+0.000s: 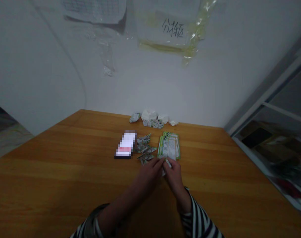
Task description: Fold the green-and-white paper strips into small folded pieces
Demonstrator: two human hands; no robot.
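My left hand (150,172) and my right hand (174,173) meet at the near end of a stack of printed cards. Between their closed fingertips is a small piece of folded paper (168,163), mostly hidden by the fingers. The printed cards (169,145), white with green borders, lie fanned on the table just beyond my hands. Beside my left hand, several folded pieces of printed paper (146,148) form an uneven column. Farther left lies a phone (125,143) with its screen lit and blurred into blocks.
Crumpled white paper pieces (149,115) and printed folded ones (153,123) sit along the back of the wooden table (66,165), near the wall. Taped paper sheets (170,29) hang on that wall. At right stands a shelf (276,142) holding assorted items.
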